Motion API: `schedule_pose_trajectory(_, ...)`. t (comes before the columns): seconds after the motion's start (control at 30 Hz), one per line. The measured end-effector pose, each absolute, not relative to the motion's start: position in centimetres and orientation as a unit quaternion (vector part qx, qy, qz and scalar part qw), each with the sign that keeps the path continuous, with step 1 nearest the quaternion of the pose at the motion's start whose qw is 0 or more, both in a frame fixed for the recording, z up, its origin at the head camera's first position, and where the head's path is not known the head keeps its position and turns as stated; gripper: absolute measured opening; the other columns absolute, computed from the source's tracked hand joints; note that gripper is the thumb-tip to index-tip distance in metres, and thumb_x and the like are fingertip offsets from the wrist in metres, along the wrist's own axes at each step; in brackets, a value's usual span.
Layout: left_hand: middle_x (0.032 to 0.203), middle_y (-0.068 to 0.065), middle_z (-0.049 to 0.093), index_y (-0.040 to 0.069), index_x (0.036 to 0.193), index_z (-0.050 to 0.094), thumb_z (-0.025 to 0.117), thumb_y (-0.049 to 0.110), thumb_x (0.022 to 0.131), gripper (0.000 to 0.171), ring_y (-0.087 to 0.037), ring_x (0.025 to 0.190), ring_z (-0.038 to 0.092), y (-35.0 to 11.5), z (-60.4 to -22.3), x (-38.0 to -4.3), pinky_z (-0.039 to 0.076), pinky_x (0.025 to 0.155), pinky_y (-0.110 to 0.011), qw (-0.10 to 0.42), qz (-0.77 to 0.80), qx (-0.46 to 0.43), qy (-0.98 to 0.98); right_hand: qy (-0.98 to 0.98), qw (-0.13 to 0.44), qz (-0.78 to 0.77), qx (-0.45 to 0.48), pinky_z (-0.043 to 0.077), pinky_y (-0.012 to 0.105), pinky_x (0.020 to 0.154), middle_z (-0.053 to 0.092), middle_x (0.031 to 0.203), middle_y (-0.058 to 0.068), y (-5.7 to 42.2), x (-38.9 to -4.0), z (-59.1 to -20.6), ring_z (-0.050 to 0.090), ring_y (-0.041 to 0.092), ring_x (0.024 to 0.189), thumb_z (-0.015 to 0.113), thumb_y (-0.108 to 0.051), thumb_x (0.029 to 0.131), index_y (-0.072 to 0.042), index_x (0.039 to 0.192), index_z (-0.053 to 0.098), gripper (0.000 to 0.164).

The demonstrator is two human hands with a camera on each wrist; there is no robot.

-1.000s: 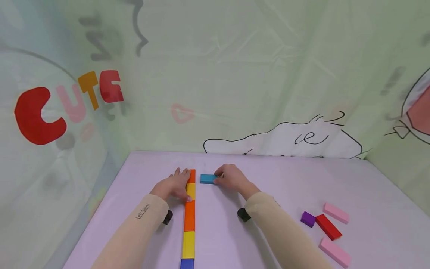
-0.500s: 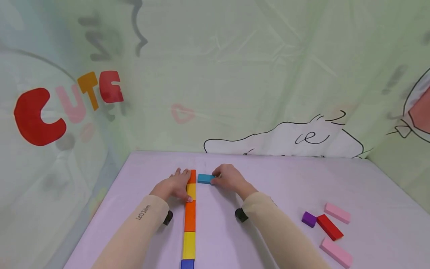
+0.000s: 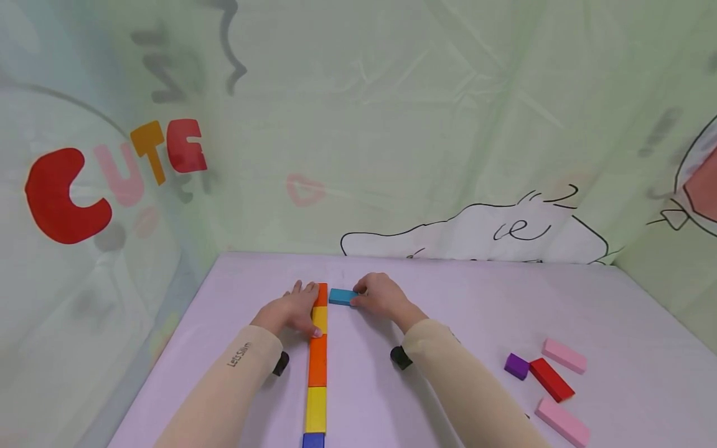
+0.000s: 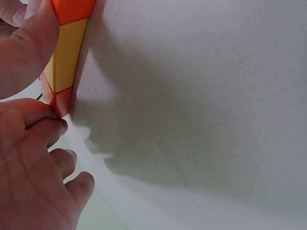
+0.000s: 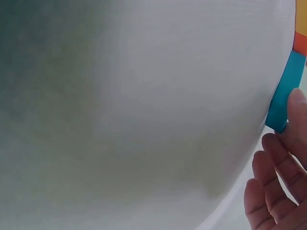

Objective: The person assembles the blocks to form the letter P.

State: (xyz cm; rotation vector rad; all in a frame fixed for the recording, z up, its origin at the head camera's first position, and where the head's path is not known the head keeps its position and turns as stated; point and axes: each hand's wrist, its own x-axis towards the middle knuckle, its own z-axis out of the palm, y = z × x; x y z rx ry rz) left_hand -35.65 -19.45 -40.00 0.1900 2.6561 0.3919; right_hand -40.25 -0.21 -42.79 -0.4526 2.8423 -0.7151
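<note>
A straight row of wooden blocks runs away from me: dark blue block [image 3: 313, 440], yellow block [image 3: 316, 410], orange block [image 3: 317, 361], second yellow block [image 3: 320, 318] and, farthest off, a short-looking orange block [image 3: 322, 294]. My left hand [image 3: 288, 311] lies along the row's left side, fingers spread. Its fingertips touch the far orange block [image 4: 60, 103], and its thumb rests by the second yellow block [image 4: 67, 55]. My right hand [image 3: 383, 295] pinches a light blue block [image 3: 340, 297] at its right end. That block lies crosswise, its left end right beside the far orange block.
On the right side of the table [image 3: 459, 311] lie a purple block [image 3: 516, 366], a red block [image 3: 551, 379], a pink block [image 3: 564, 356] and another pink block [image 3: 562, 422]. A printed cloth backdrop [image 3: 392, 124] stands behind the table's far edge.
My right hand has slid the light blue block left, up close to the far end of the row. The left hand stays in place.
</note>
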Motion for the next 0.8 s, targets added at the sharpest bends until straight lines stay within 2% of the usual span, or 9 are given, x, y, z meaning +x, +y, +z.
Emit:
schedule_pose_trajectory(0.37,0.171,-0.016,0.019,0.002,0.162,0.023,0.081,0.030,0.088,0.099,-0.040,0.160,0.008,-19.41,-40.07,-35.61,0.018,0.128,-0.059,0.220,0.138,0.067,0.963,0.962,0.085,-0.219,-0.138,0.056,0.036,0.096,0.074,0.111,0.009,-0.62,-40.49,-42.55,0.062,0.020,0.096,0.074,-0.023,0.095,-0.004,0.118,0.076,0.030)
schedule_pose_trajectory(0.8,0.171,-0.016,0.018,0.003,0.162,0.022,0.082,0.030,0.087,0.100,-0.039,0.160,0.008,-19.43,-40.22,-35.82,0.018,0.128,-0.059,0.223,0.133,0.065,0.963,0.964,0.087,-0.216,-0.129,0.057,0.039,0.098,0.074,0.114,0.009,-0.91,-40.95,-42.41,0.064,0.022,0.099,0.076,-0.025,0.094,-0.005,0.118,0.076,0.031)
